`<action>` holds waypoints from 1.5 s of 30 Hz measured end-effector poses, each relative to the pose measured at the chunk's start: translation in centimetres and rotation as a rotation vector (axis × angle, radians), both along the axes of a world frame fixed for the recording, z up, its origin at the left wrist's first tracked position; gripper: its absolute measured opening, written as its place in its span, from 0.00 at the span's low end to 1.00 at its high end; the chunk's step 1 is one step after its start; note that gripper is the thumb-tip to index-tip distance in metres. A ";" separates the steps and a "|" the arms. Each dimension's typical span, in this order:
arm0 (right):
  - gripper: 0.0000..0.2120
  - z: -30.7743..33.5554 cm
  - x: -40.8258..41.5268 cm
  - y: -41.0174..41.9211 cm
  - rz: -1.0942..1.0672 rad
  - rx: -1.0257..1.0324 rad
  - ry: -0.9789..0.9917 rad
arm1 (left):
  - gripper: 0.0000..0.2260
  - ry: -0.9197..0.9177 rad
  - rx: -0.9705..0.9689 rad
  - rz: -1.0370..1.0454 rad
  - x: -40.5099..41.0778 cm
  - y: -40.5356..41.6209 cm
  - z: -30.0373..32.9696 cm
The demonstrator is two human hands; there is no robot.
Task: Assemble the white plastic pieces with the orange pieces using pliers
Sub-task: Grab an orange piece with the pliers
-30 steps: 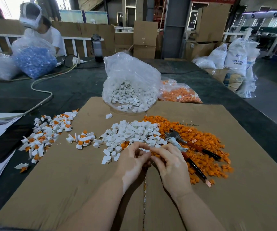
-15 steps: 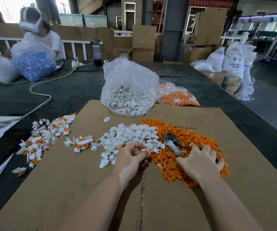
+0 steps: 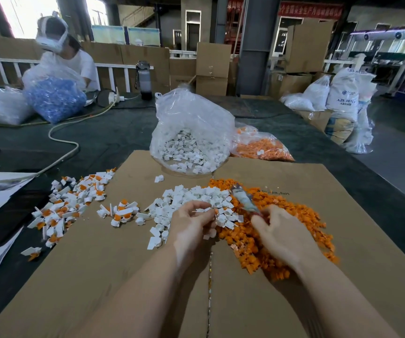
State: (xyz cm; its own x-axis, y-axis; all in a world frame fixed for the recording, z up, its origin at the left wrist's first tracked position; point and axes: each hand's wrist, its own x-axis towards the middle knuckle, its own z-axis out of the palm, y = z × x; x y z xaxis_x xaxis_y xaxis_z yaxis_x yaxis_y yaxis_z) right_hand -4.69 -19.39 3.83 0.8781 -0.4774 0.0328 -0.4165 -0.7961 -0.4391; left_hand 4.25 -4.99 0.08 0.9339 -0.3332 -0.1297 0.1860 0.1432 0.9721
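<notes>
A heap of loose white plastic pieces lies mid-cardboard, with a wide spread of orange pieces to its right. My left hand pinches a small white-and-orange piece at its fingertips, just above the edge of the white heap. My right hand grips the pliers by their handles, which my palm hides. The blurred metal jaws stick out up and to the left, close to the piece in my left hand. Assembled white-and-orange pieces lie scattered at the left.
A clear bag of white pieces and a bag of orange pieces stand behind the cardboard sheet. A hose, papers and a dark tablet lie left. Another person sits far left behind a bag of blue parts.
My right hand went right to the pliers on the orange pile, took them up and brought them back toward my left hand. The left hand stayed, holding its small piece.
</notes>
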 end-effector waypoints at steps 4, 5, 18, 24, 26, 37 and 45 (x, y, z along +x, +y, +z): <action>0.16 1.5 -0.3 1.4 0.154 0.421 0.062 | 0.04 0.015 -0.045 0.037 0.7 0.0 0.7; 0.17 1.8 -0.4 1.7 0.168 0.479 0.083 | 0.04 0.020 -0.043 0.051 0.8 0.1 0.8; 0.14 2.3 -0.8 3.4 0.208 0.701 0.160 | 0.03 0.069 -0.015 0.148 1.4 0.1 0.7; 0.15 0.9 -0.3 3.3 0.242 0.350 0.079 | 0.03 0.114 -0.075 0.172 0.9 -0.2 0.3; 0.14 0.4 -0.3 3.3 0.229 0.343 0.065 | 0.03 0.120 -0.084 0.178 0.7 -0.3 0.3; 0.18 -2.6 -0.8 1.1 -0.071 0.006 -0.193 | 0.05 0.003 -0.004 0.088 -1.3 0.5 -0.9; 0.26 -5.3 -0.7 -1.0 -0.172 -0.534 -0.011 | 0.11 -0.332 0.364 -0.012 -2.0 0.8 -1.9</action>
